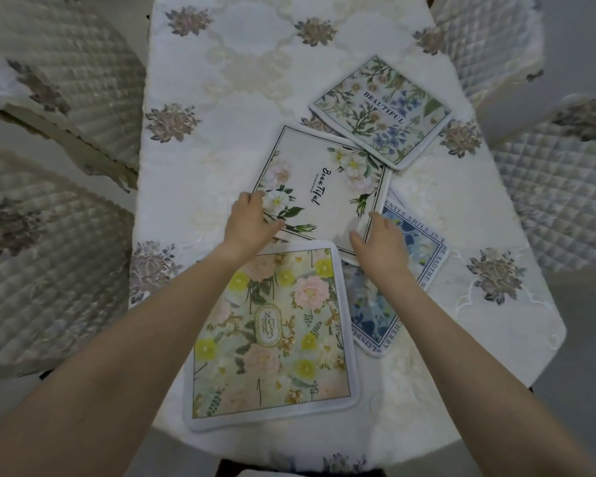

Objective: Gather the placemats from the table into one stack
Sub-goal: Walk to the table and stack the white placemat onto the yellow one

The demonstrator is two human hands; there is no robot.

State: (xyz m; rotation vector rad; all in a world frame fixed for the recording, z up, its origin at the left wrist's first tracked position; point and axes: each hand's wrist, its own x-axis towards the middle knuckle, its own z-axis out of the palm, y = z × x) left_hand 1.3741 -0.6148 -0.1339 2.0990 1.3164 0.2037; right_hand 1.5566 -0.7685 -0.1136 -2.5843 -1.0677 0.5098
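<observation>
Several floral placemats lie on the table. A white one with roses (319,187) sits in the middle. My left hand (252,222) grips its near left edge and my right hand (379,242) grips its near right corner. That corner overlaps a blue-bordered placemat (410,256), which my right arm partly hides. A yellow and pink placemat (272,339) lies nearest me, its far edge touching the white one. A placemat with blue flowers (381,110) lies apart at the far right.
The table (255,63) wears a white embroidered cloth with grey flower motifs. Quilted chairs (49,80) stand along the left, and more chairs (558,187) stand along the right.
</observation>
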